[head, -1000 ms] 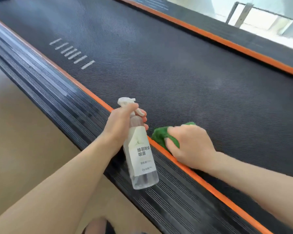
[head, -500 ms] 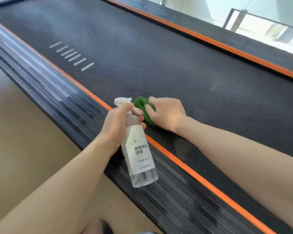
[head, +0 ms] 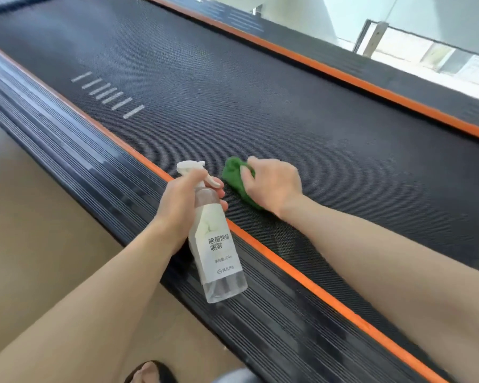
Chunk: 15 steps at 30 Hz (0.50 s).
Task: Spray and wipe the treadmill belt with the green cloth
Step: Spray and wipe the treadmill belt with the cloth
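Treadmill belt (head: 233,92) lies under my green cloth (head: 234,178), bunched near the belt's orange edge, right hand (head: 274,186) gripping it; my left hand (head: 181,200) grips the spray bottle (head: 219,244) beside the cloth.

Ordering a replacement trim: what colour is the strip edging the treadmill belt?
Orange strip, clearest in the head view.

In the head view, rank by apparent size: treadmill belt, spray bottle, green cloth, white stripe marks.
1. treadmill belt, by far the largest.
2. spray bottle, though it looks bigger for being nearer the camera.
3. green cloth and white stripe marks: similar, and the cloth is partly hidden, so unranked.
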Tool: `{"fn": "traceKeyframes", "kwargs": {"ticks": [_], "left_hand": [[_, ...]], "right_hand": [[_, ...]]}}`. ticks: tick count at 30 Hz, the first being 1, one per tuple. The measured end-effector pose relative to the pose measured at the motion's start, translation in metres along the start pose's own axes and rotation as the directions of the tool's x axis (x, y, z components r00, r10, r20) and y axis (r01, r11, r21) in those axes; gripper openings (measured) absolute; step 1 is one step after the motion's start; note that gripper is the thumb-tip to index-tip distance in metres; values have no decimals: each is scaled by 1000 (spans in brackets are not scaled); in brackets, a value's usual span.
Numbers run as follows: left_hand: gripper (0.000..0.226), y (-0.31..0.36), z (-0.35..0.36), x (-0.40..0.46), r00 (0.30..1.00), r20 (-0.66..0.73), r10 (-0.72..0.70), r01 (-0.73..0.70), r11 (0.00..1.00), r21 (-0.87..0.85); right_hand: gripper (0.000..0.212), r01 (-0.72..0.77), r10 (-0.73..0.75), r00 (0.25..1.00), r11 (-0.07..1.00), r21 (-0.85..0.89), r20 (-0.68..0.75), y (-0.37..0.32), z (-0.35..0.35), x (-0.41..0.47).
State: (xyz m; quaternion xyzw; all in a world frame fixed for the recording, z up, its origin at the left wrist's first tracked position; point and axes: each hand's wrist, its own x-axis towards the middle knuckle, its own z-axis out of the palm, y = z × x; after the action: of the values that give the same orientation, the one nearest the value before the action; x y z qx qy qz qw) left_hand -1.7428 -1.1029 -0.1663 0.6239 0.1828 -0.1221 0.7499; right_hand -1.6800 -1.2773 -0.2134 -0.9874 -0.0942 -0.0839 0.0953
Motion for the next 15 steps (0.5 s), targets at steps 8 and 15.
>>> {"fn": "traceKeyframes", "kwargs": {"ticks": [8, 15], "left_hand": [[33, 2, -2, -2, 1000, 18, 3, -4, 1000, 8], [36, 3, 0, -3, 1000, 9, 0, -1, 1000, 6]], "right_hand": [[33, 293, -305, 927, 952, 85, 218, 44, -40, -110], [35, -135, 85, 985, 921, 366, 151, 30, -43, -4]]}}
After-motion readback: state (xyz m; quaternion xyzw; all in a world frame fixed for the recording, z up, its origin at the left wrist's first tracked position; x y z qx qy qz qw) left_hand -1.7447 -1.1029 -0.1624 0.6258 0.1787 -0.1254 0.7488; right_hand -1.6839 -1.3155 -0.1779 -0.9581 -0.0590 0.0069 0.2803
